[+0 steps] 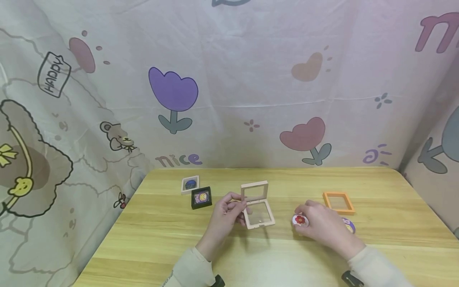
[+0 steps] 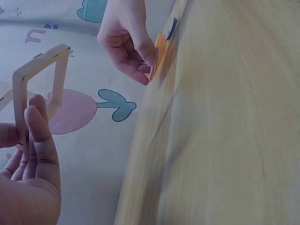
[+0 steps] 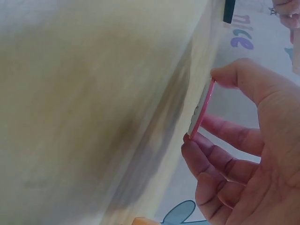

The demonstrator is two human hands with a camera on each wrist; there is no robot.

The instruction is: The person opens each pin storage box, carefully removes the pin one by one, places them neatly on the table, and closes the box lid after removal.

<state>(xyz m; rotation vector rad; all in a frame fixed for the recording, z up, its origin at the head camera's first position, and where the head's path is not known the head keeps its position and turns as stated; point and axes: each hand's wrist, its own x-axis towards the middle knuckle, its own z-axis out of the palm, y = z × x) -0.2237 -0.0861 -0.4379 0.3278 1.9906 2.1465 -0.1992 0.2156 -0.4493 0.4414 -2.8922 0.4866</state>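
Note:
My left hand grips a cream hinged display frame by its left side, thumb and fingers on the rim. The frame is unfolded, one half raised at the back and the other tilted toward me, each with a clear pane. To its right, my right hand pinches a round badge with a red flower on white. In the right wrist view the badge is seen edge-on between thumb and fingertips, its rim pink. The left wrist view shows the cream frame upright above the fingers.
An orange frame lies on the wooden table behind my right hand. A purple and yellow round badge is partly hidden by that hand. At the back left stand a black frame and a white frame, each holding a badge.

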